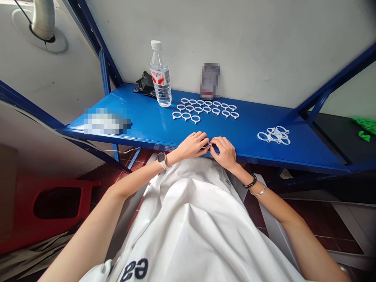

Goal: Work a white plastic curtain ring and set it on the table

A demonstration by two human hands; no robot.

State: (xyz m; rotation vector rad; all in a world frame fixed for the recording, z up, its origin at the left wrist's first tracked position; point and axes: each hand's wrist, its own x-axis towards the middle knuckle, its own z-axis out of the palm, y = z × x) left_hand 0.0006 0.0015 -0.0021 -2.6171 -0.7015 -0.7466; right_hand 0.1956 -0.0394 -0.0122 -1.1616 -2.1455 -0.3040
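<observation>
At the front edge of the blue shelf (147, 129), my left hand (192, 147) and my right hand (225, 152) meet fingertip to fingertip. Both pinch a small white plastic ring (210, 144), mostly hidden by the fingers. Beyond the hands, several white rings (186, 119) with small tabs lie flat in three rows. Off to the right is a loose overlapping pile of similar white rings (274, 135).
A water bottle (161, 82) stands at the back left beside a black plastic bag (144, 83). A blurred upright object (210, 80) leans on the wall. Left of the hands lies a blurred pale item (105, 123). Blue posts (337, 80) flank the shelf.
</observation>
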